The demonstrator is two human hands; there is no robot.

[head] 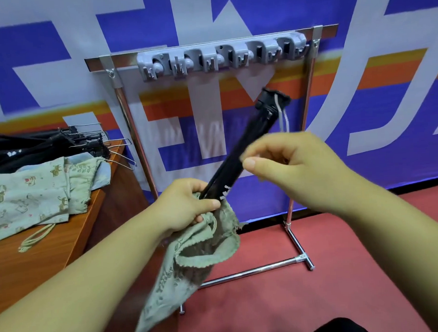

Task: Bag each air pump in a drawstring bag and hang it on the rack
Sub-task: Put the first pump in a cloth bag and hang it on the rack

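Head view: the chrome rack (254, 270) stands close ahead, hook strip (220, 56) within reach for hanging. The green drawstring bag (199, 255) droops slack, and the left hand (187, 205) grips its mouth round the long black air pump (247, 139), which is half in with its head tilted upward. The right hand (294, 167) curls beside the shaft; blur hides any pinch.

The air pump (240, 152) is black plastic with a slight sheen. The drawstring bag (192, 263) is matt, woven green cloth — edge pinked. The rack (301, 258) is polished chrome tubing, its hook strip (220, 58) smooth grey plastic. The table (72, 239) looks wood-grained — the floor (333, 286) matt red.
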